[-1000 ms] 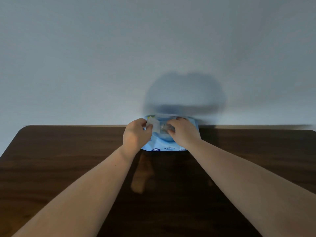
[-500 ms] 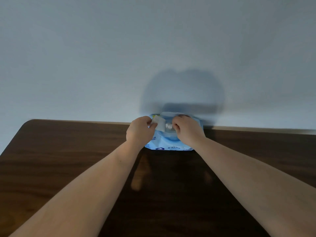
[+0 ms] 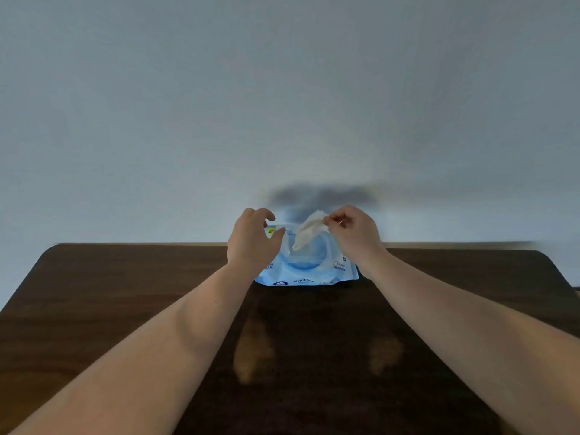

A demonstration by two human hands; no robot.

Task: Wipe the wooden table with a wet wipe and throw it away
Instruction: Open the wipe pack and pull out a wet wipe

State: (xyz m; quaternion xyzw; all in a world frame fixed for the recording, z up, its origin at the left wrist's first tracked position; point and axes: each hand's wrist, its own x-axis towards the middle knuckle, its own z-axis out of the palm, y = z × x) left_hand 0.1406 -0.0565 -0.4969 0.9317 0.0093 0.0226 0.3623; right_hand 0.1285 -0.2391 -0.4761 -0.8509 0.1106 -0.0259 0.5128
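A light blue pack of wet wipes (image 3: 309, 271) lies at the far middle of the dark wooden table (image 3: 125, 293), against the wall. My right hand (image 3: 354, 229) pinches a white wet wipe (image 3: 309, 230) between thumb and fingers, a little above the pack; the wipe's lower end still reaches the pack's opening. My left hand (image 3: 252, 241) hovers over the pack's left part with its fingers curled and apart, holding nothing that I can see. It hides the left end of the pack.
A plain pale wall (image 3: 282, 105) rises directly behind the table's far edge. The table's rounded far corners show at left and right. Both forearms stretch over the table's middle.
My right hand has lifted up and to the right, drawing a white wipe out of the pack. My left hand let go of the flap and spread its fingers. The view tilted down slightly.
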